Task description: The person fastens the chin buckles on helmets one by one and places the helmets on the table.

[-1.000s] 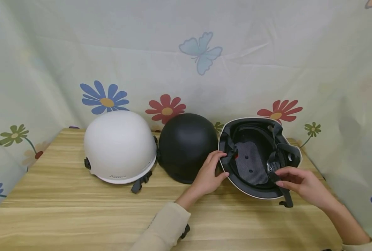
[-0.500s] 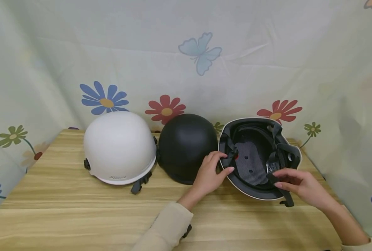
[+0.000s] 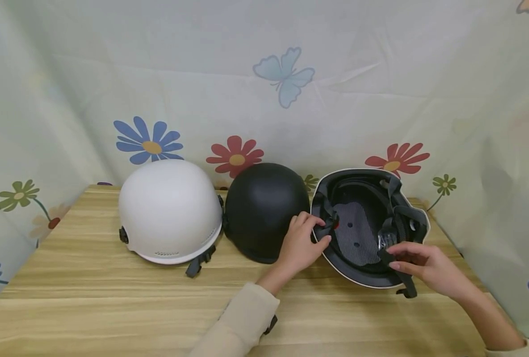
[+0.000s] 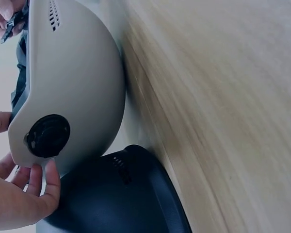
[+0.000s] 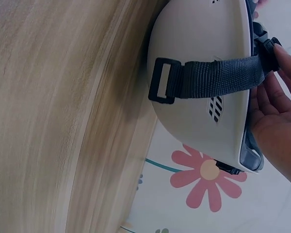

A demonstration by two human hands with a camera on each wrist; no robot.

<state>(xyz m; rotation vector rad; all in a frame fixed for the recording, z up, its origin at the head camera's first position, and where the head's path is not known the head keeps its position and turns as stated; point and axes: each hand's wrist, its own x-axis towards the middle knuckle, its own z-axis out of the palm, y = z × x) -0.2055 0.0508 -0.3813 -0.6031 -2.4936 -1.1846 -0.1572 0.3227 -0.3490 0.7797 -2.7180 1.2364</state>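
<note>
An upturned white helmet [image 3: 353, 233] lies at the right of the table, its black lining facing up. At its left rim, my left hand [image 3: 301, 243] grips the edge, thumb on the inner side and fingers against the outer shell [image 4: 77, 82] near a round black knob [image 4: 48, 136]. My right hand [image 3: 429, 265] pinches the black buckle [image 3: 385, 256] of the chin strap over the helmet's right side. The strap's loose webbing [image 5: 218, 78] hangs outside the shell, ending in a rectangular slider [image 5: 165, 80].
Beside the upturned helmet, and partly behind my left hand, sits a black helmet [image 3: 266, 208], dome up. Farther left is another white helmet [image 3: 168, 208], dome up, its strap [image 3: 197, 263] on the wooden table [image 3: 112, 302]. A flowered curtain [image 3: 358, 114] hangs behind.
My left thumb has come slightly farther in over the helmet's rim. The right hand, still pinching the buckle, has shifted slightly left. The helmets stay nearly in place.
</note>
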